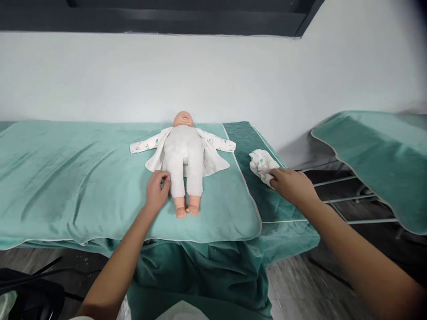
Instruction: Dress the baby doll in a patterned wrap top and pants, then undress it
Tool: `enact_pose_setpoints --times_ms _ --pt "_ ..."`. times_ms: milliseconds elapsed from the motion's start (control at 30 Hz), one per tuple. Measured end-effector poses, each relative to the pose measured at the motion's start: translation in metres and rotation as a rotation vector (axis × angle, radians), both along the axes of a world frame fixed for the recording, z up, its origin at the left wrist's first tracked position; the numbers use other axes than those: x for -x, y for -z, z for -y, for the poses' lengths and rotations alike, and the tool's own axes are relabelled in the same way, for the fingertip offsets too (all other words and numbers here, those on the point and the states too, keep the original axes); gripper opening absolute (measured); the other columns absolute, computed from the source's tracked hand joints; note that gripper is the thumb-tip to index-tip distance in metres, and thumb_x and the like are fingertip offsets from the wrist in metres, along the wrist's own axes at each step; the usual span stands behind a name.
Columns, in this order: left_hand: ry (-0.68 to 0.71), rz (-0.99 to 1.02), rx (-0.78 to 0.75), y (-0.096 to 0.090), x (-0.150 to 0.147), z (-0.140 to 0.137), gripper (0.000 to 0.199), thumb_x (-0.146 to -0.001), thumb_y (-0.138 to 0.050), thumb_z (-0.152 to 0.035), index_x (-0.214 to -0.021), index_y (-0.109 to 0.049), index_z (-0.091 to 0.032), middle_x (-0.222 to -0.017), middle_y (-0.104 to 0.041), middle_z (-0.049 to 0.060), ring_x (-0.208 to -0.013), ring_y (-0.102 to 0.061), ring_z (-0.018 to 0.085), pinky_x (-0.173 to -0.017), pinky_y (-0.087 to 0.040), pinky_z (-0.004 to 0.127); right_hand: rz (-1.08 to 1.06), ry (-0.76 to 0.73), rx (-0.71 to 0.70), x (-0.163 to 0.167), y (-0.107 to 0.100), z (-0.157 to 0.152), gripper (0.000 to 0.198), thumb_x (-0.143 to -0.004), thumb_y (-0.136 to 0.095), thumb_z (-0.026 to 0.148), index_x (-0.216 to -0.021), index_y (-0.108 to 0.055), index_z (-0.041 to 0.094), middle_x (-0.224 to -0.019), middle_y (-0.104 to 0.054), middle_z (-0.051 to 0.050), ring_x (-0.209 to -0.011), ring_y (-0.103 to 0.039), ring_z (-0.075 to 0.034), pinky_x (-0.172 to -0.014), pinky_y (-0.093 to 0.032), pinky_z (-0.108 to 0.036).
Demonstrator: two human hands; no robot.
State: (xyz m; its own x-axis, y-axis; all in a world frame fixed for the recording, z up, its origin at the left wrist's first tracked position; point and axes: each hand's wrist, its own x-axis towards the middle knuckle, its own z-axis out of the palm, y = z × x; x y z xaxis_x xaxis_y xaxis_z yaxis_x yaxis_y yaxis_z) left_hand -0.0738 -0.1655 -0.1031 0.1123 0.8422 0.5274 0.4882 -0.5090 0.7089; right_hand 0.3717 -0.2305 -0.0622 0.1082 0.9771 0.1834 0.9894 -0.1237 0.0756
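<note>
A baby doll lies on its back, its head toward the wall and its bare feet toward me. Its body and legs are white and soft. A white printed baby jacket is spread open around it, with both sleeves out to the sides. My left hand is beside the doll's leg at the jacket's lower edge, thumb and fingers curled together; whether anything is pinched there cannot be made out. Off to the right, my right hand grips a crumpled white printed baby garment lying on the darker green cover.
A light green blanket lies under the doll, on a bed draped in dark green cloth. Another green-covered surface stands at right, with metal rails in the gap. A white wall rises behind. A black chair is at lower left.
</note>
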Motion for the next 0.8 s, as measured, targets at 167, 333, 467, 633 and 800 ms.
enact_pose_setpoints --times_ms 167,333,467,633,800 --pt "0.094 -0.04 0.129 -0.022 -0.006 0.01 0.014 -0.092 -0.055 -0.028 -0.102 -0.064 -0.021 -0.092 -0.067 0.004 -0.081 -0.061 0.018 -0.074 -0.048 0.033 -0.51 0.06 -0.128 0.061 -0.062 -0.017 0.01 -0.081 -0.06 0.023 -0.083 -0.07 0.021 -0.068 -0.064 -0.003 -0.061 -0.051 -0.018 -0.059 -0.031 -0.03" --pt "0.424 0.072 0.19 -0.095 -0.023 0.044 0.023 -0.092 -0.061 -0.034 -0.112 -0.063 -0.023 -0.112 -0.069 0.007 -0.103 -0.065 0.021 -0.083 -0.051 0.034 -1.131 -0.036 -0.219 0.154 -0.121 -0.021 0.02 -0.074 -0.062 0.015 -0.091 -0.072 0.019 -0.06 -0.059 0.002 -0.051 -0.049 -0.013 -0.049 -0.035 -0.026" --pt "0.608 0.017 0.058 -0.154 -0.031 0.073 0.044 -0.086 -0.071 -0.034 -0.127 -0.057 -0.028 -0.133 -0.059 0.009 -0.122 -0.057 0.025 -0.097 -0.05 0.038 -1.572 -0.227 -0.153 0.212 -0.164 -0.006 0.028 -0.077 -0.062 0.013 -0.105 -0.067 0.017 -0.065 -0.058 0.003 -0.053 -0.055 -0.011 -0.052 -0.048 -0.024" --pt "0.429 0.042 -0.138 -0.195 -0.021 0.071 0.011 -0.082 -0.071 -0.018 -0.09 -0.064 -0.019 -0.093 -0.062 0.002 -0.097 -0.059 0.02 -0.089 -0.048 0.034 -1.693 -0.477 -0.162 0.242 -0.202 0.012 0.017 -0.084 -0.059 0.011 -0.1 -0.066 0.013 -0.078 -0.06 0.002 -0.066 -0.065 -0.009 -0.065 -0.058 -0.026" --pt "0.367 0.337 -0.097 -0.228 0.003 0.069 0.009 -0.083 -0.065 -0.008 -0.086 -0.065 -0.016 -0.079 -0.06 -0.001 -0.077 -0.058 0.013 -0.071 -0.046 0.025 -1.443 -0.736 -0.225 0.237 -0.216 0.026 0.021 -0.088 -0.06 0.02 -0.104 -0.071 0.014 -0.077 -0.062 0.006 -0.067 -0.068 -0.007 -0.065 -0.055 -0.022"
